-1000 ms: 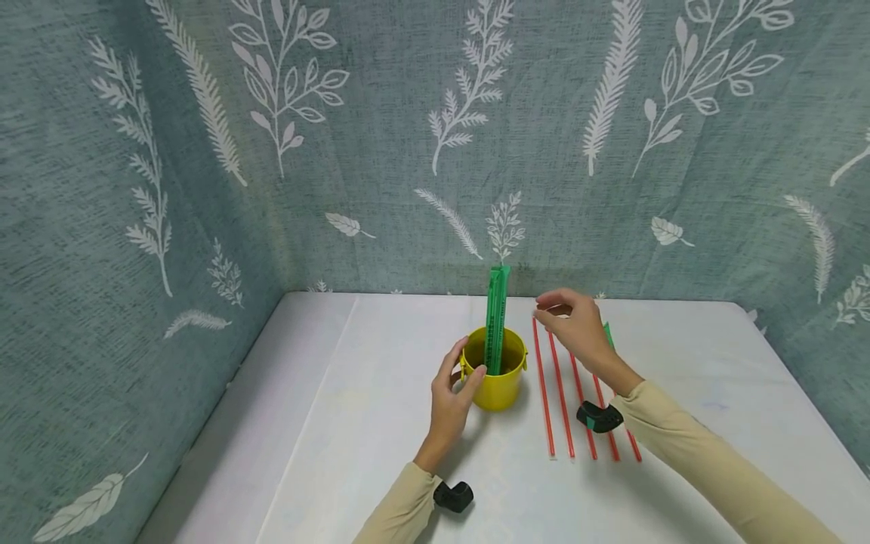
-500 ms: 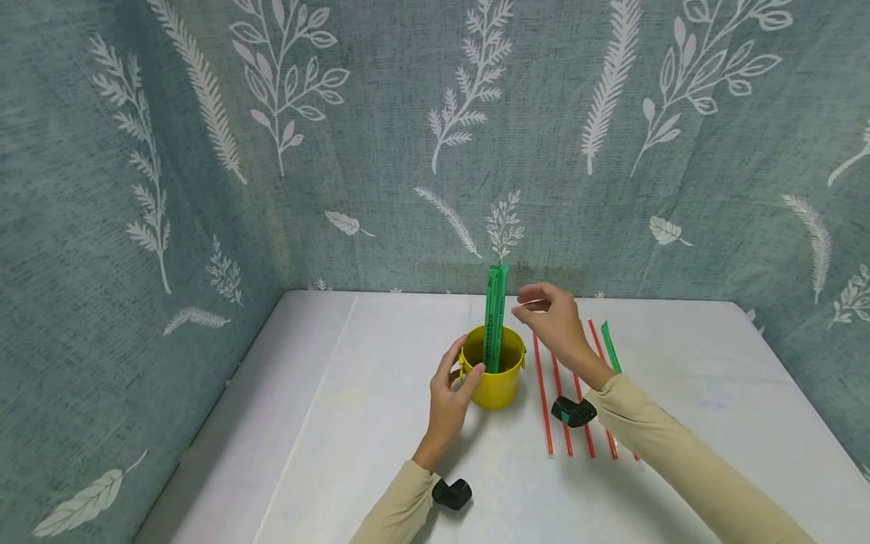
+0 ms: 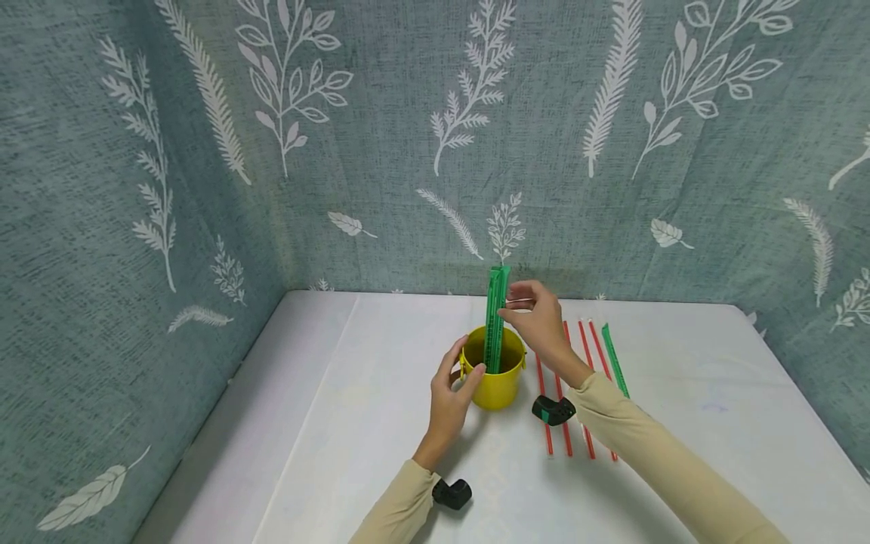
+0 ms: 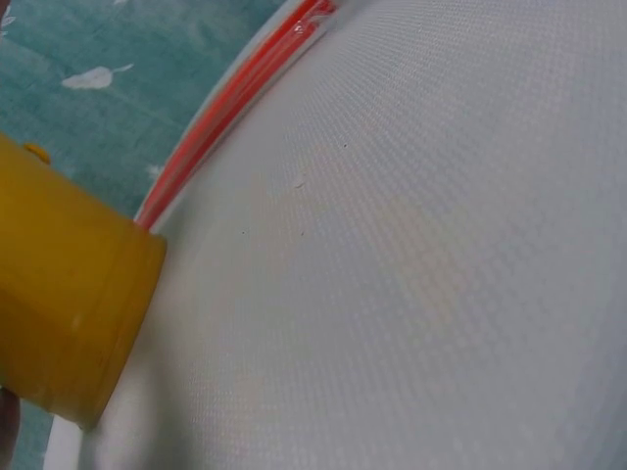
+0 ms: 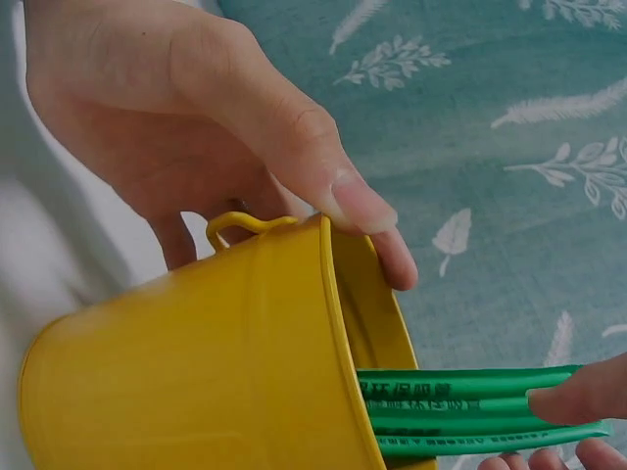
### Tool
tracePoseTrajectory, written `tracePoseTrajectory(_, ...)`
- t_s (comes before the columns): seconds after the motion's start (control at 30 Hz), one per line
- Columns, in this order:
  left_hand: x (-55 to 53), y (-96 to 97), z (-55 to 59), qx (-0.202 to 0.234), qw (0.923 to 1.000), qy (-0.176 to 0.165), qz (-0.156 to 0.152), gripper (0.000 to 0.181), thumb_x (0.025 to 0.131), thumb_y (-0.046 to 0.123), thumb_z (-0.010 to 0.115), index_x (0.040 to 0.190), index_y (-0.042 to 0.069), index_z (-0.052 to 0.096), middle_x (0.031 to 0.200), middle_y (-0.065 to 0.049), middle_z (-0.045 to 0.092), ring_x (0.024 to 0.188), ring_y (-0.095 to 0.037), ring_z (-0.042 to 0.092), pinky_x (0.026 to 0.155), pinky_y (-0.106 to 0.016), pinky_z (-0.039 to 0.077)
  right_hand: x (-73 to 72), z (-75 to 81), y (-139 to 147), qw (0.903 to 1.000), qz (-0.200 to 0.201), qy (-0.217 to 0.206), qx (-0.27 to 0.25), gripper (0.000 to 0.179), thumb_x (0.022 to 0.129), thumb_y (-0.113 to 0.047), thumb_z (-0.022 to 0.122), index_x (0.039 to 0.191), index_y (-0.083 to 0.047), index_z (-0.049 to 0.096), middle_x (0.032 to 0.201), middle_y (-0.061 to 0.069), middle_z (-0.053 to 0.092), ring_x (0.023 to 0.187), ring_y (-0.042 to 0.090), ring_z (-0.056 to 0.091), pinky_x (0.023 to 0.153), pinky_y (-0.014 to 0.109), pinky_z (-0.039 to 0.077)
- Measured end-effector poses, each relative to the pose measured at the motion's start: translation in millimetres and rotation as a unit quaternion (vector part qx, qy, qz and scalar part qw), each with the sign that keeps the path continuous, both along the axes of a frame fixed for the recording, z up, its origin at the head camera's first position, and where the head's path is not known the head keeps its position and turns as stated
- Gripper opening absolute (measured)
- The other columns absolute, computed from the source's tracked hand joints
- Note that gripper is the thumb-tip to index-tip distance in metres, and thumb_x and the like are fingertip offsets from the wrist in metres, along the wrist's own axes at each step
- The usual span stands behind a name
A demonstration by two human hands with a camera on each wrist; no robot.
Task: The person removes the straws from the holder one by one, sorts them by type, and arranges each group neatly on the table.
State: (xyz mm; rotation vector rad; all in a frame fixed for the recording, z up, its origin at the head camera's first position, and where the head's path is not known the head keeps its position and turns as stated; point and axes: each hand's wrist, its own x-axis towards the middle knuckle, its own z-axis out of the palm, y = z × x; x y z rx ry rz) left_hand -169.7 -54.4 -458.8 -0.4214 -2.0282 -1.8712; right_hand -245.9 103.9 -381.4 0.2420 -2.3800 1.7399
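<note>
A yellow metal bucket [image 3: 495, 393] stands upright with several green-wrapped straws [image 3: 495, 332] rising from it. My left hand [image 3: 451, 408] holds the bucket's left side, thumb at the rim near its handle loop, as the right wrist view also shows. My right hand [image 3: 538, 321] is beside the upper part of the green straws. In the right wrist view its thumb [image 5: 578, 397] overlaps the straws, while the other fingertips show just below them, a little apart. Only the bucket's lower side [image 4: 69, 294] shows in the left wrist view.
Several red straws [image 3: 601, 347] in clear wrappers lie side by side right of the bucket, partly under my right arm. One green-wrapped straw [image 3: 615, 360] lies at their right. A leaf-patterned cloth [image 3: 381, 151] hangs behind the white table [image 3: 367, 423].
My right hand has moved left, from above the red straws to the green straws in the bucket. The left hand and the bucket have stayed in place.
</note>
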Motion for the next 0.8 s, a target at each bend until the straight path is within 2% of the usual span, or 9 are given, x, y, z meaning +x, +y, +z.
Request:
tracePoseTrajectory(0.47,-0.1,0.6,1.0,-0.005,0.9997,-0.023,-0.002,0.052,0.093,0.012,0.059,0.141,0.001,0.041,0.14,-0.012,0.046,0.123,-0.027,0.044,0.096,-0.051,0.039,-7.3,-11.5,-10,1.0,-0.002,-0.001,-0.005,0.042,0.081,0.0,0.071,0.119,0.003,0.052,0.107,0.019,0.059,0.096,0.031,0.06,0.083,0.041,0.051)
tracePoseTrajectory(0.8,-0.3,-1.0,0.0,-0.001,0.9999,-0.013,0.0,0.051,0.093,0.01,0.059,0.14,0.0,0.042,0.139,-0.014,0.048,0.121,-0.029,0.046,0.095,-0.052,0.039,-7.5,-14.4,-9,0.9998,-0.008,-0.004,-0.02,0.036,0.082,0.0,0.071,0.114,0.001,0.054,0.102,0.017,0.059,0.092,0.028,0.059,0.082,0.038,0.051)
